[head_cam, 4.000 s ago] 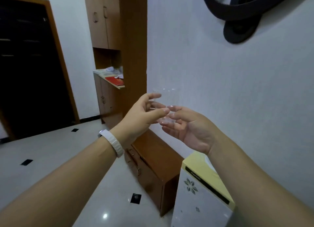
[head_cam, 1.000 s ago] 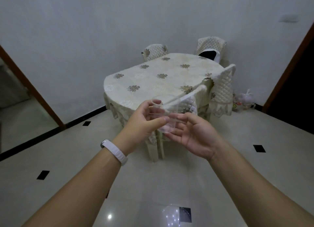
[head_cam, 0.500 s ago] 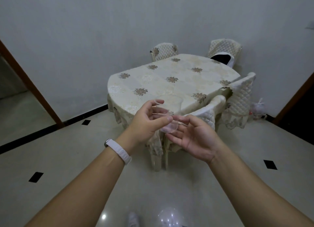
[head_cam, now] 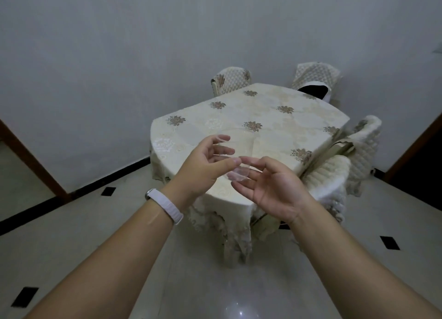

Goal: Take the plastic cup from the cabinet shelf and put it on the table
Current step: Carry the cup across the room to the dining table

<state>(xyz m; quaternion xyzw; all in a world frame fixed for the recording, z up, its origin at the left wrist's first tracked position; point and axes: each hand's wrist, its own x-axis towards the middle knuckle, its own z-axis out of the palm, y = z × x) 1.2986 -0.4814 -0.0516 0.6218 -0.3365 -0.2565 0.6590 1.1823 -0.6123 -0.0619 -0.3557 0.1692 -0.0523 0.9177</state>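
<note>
A clear plastic cup (head_cam: pixel 241 151) is upright in the air in front of me, hard to see against the cloth behind it. My left hand (head_cam: pixel 203 165) grips its side with thumb and fingers; a white band is on that wrist. My right hand (head_cam: pixel 272 187) cups its base from below and the right, fingers touching the bottom. Behind the cup stands the table (head_cam: pixel 275 117), covered by a cream tablecloth with brown flower motifs. The cup hovers over the table's near edge.
Quilted cream chairs surround the table: one at the back left (head_cam: pixel 230 80), one at the back right (head_cam: pixel 317 79) with a dark item on it, two on the right side (head_cam: pixel 327 177). Glossy tiled floor (head_cam: pixel 71 235) lies between me and the table. Doorways open at both sides.
The table has come much closer and larger in view, as I have walked toward it. Both hands keep the same hold on the cup.
</note>
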